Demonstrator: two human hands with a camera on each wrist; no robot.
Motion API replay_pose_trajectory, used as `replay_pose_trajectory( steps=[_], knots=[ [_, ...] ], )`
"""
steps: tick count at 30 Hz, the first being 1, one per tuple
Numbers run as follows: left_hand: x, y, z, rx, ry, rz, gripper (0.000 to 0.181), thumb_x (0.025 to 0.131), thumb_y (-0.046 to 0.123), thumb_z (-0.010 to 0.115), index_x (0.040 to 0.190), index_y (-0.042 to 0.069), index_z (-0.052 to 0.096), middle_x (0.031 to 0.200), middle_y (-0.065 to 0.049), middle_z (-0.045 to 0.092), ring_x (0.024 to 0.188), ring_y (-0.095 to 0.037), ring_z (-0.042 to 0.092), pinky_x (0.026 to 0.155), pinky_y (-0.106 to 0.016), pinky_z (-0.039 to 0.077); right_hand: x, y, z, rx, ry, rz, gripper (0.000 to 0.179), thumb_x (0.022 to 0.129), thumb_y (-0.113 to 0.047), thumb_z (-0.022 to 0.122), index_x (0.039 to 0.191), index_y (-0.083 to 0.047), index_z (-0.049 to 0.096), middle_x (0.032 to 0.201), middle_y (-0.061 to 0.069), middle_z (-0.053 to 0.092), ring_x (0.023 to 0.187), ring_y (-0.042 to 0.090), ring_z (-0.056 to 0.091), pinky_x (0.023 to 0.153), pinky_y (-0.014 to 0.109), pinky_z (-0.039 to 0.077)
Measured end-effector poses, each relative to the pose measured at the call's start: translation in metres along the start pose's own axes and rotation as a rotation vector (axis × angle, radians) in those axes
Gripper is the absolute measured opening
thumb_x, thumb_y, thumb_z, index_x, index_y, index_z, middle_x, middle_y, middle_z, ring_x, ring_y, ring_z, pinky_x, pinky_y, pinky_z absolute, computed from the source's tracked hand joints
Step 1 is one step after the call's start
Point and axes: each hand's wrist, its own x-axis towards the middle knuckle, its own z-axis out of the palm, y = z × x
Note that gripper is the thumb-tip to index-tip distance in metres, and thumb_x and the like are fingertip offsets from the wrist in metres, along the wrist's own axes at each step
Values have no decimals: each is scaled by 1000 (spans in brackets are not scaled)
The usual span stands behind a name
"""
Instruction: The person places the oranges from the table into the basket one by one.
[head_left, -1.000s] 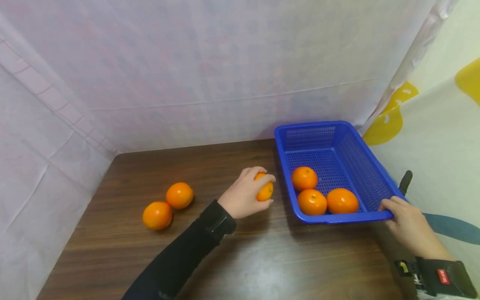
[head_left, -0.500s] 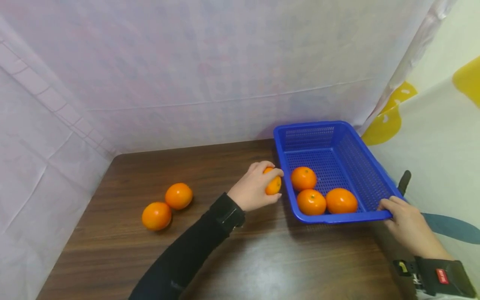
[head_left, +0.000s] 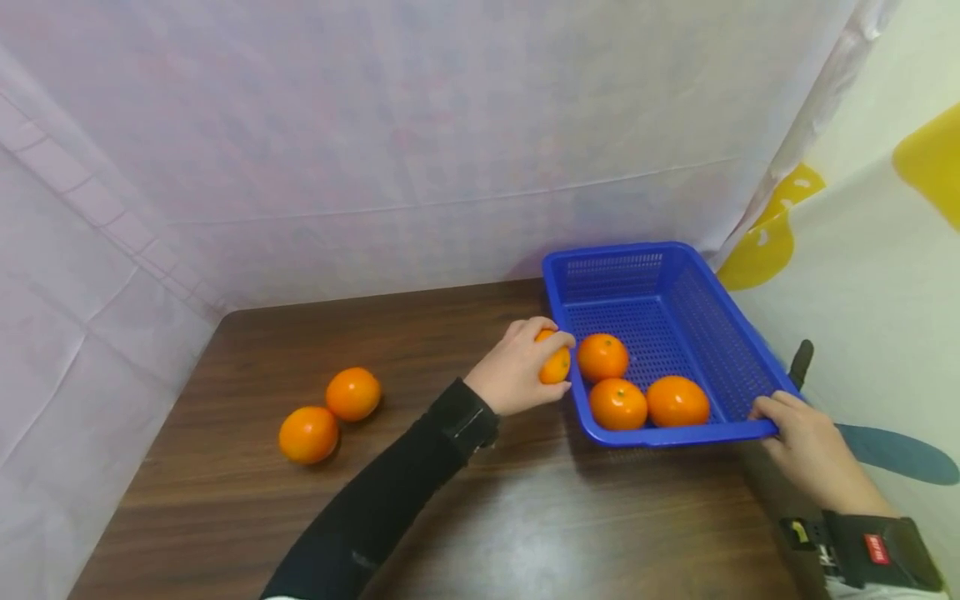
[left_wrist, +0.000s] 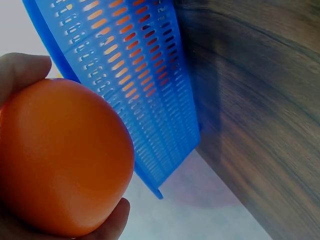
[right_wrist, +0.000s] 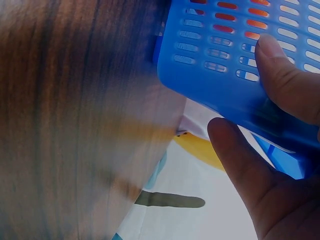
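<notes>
My left hand (head_left: 517, 368) grips an orange (head_left: 555, 365) right at the left rim of a blue plastic basket (head_left: 690, 436). In the left wrist view, curled fingers hold the same orange (left_wrist: 65, 160) beside the basket's slotted side wall (left_wrist: 150, 100). At the near right corner of the basket, my right hand (head_left: 806, 450) holds the rim. The right wrist view shows the thumb (right_wrist: 285, 80) against the outer wall and a finger below the corner. Inside the basket, three oranges (head_left: 618, 404) sit together near the front left.
Two more oranges (head_left: 353, 393) rest close together on the left of the dark wooden table (head_left: 450, 317). Pale cloth (head_left: 420, 125) hangs behind the table and along its left side. At the right is a white cloth with yellow shapes (head_left: 765, 250).
My left hand has carried its orange rightward and slightly up, from over the table to the basket's left rim. The right hand keeps its hold on the corner.
</notes>
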Motion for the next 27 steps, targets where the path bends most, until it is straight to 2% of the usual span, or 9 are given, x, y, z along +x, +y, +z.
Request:
replay_pose_trajectory(
  steps=[10, 18, 27],
  knots=[
    [16, 10, -3, -8, -2, 21, 50, 89, 38, 74, 133, 19, 61, 136, -9, 52, 126, -31, 49, 100, -39, 53, -1, 2, 1, 2, 2, 3, 32, 64, 14, 75, 77, -11, 60, 76, 1, 53, 66, 20, 49, 56, 35, 41],
    [27, 18, -4, 8, -5, 32, 49, 89, 39, 74, 134, 21, 61, 137, -8, 52, 127, -30, 48, 103, -40, 50, -1, 0, -1, 5, -16, 13, 30, 66, 14, 74, 77, -10, 61, 76, 1, 54, 67, 19, 48, 57, 33, 40],
    [36, 25, -4, -16, -38, 15, 48, 90, 38, 73, 134, 24, 60, 139, -8, 49, 129, -29, 47, 101, -36, 51, 0, 0, -1, 0, 9, -6, 32, 64, 14, 75, 76, -12, 60, 76, 0, 53, 66, 17, 47, 56, 31, 38]
  ],
)
